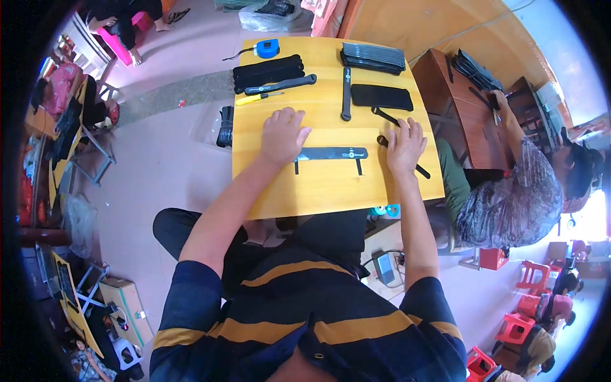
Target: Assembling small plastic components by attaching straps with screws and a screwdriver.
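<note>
A dark flat strap (340, 153) with pale printing lies crosswise on the yellow tabletop (299, 198). My left hand (282, 135) rests over its left end, thumb apart and fingers slightly bent, holding nothing that I can see. Two short black marks or slim strips (359, 167) show just below the strap. On the right, my right hand (406, 148) lies with its fingers spread over a slanting black strip (422, 170), whose two ends stick out on either side. Another black strip (384, 116) reaches toward its fingertips.
Farther back lie a yellow screwdriver (254, 99), a blue tape measure (267, 48), black strap bundles (268, 73), a stack of dark strips (373, 57), an upright strap (346, 94) and a black pad (382, 97). Another person (509, 197) works at a brown table (468, 121) to the right.
</note>
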A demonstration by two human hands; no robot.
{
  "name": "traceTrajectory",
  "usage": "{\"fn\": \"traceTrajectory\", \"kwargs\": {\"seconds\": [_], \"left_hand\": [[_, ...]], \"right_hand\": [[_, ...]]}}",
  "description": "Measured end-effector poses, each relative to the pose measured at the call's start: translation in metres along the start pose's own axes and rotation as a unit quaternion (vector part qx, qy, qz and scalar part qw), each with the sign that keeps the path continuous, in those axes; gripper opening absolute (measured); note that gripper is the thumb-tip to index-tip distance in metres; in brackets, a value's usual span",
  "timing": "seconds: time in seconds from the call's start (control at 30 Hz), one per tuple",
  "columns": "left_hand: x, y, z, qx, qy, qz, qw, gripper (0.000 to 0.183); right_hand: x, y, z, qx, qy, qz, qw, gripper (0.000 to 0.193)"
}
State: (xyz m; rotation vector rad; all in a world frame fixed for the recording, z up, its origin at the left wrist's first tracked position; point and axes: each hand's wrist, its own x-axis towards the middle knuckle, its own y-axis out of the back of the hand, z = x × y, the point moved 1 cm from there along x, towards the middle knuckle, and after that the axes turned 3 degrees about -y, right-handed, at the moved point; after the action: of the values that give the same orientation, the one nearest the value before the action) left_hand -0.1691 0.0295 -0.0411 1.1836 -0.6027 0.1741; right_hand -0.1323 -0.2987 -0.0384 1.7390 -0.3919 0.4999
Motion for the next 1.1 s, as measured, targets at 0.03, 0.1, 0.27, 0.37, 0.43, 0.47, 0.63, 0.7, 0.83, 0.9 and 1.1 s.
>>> {"fn": "traceTrajectory", "kwargs": {"seconds": [0.03, 0.1, 0.27, 0.37, 0.43, 0.47, 0.63, 0.7, 0.83, 0.9, 1.1], "left_hand": [[0.001, 0.001, -0.002, -0.043, 0.014, 0.011, 0.999, 0.037], [-0.004, 0.006, -0.005, -0.074, 0.027, 0.043, 0.996, 0.036], [-0.021, 0.04, -0.001, -0.147, 0.034, 0.08, 0.985, 0.032], [-0.042, 0.058, 0.013, -0.18, 0.025, 0.081, 0.98, 0.03], [-0.053, 0.061, 0.023, -0.213, 0.037, 0.072, 0.974, 0.028], [-0.058, 0.063, 0.029, -0.214, 0.035, 0.071, 0.974, 0.028], [-0.067, 0.065, 0.059, -0.273, 0.044, 0.045, 0.96, 0.026], [-0.071, 0.064, 0.07, -0.333, 0.078, 0.02, 0.94, 0.023], [-0.068, 0.071, 0.092, -0.482, 0.166, -0.064, 0.858, 0.02], [-0.062, 0.073, 0.1, -0.539, 0.209, -0.101, 0.809, 0.021], [-0.061, 0.076, 0.103, -0.636, 0.316, -0.217, 0.67, 0.025]], "right_hand": [[-0.001, 0.004, 0.006, 0.006, -0.005, 0.002, 1.0, 0.041], [-0.006, 0.006, 0.014, 0.021, -0.022, -0.034, 0.999, 0.037], [-0.019, 0.004, 0.01, 0.058, -0.043, -0.094, 0.993, 0.026], [-0.022, -0.002, 0.015, 0.06, -0.031, -0.095, 0.993, 0.029], [-0.023, -0.011, 0.019, 0.092, -0.032, -0.066, 0.993, 0.027], [-0.023, -0.011, 0.018, 0.125, -0.031, -0.039, 0.991, 0.026], [-0.022, 0.003, 0.012, 0.148, 0.002, -0.03, 0.988, 0.023], [-0.026, 0.023, 0.0, 0.153, -0.007, -0.068, 0.986, 0.02], [-0.043, 0.075, -0.038, 0.2, 0.006, -0.11, 0.974, 0.015], [-0.059, 0.09, -0.054, 0.209, 0.084, -0.104, 0.969, 0.016], [-0.086, 0.117, -0.1, 0.279, 0.198, -0.086, 0.936, 0.02]]}}
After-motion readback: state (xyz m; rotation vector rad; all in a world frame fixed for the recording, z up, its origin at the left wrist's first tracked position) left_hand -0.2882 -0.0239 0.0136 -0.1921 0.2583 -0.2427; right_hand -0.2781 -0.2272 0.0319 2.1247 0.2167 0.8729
